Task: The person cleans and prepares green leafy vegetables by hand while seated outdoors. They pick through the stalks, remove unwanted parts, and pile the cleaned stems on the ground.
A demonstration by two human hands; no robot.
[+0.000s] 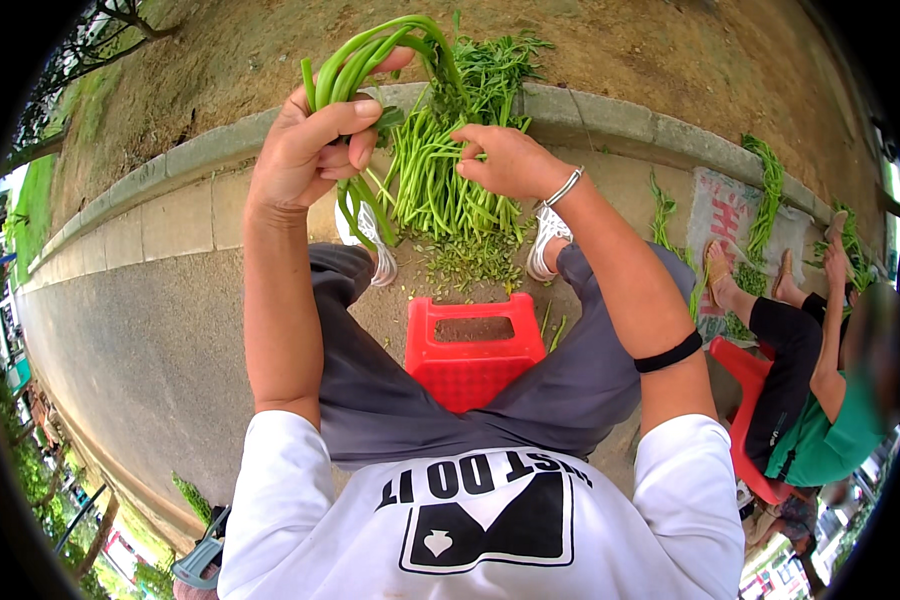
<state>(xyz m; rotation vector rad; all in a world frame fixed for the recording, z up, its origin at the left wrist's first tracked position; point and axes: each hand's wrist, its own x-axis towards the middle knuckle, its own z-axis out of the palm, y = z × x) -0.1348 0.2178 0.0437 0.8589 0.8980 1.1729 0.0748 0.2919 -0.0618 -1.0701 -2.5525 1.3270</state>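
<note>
My left hand is closed round a bent bunch of green leafy stems, raised at upper middle, with loose ends hanging below the fist. My right hand is just to its right, fingers curled; whether anything is between the fingertips is hidden. Below both hands a thick pile of long green stems, leafy at the far end, lies on the pavement between my shoes. Chopped bits are scattered at its near end.
A red plastic stool is between my legs. A stone curb borders a dirt bed beyond. At right a person in a green top sits on a red seat, beside more stems and a printed sack. Paving stretches leftward.
</note>
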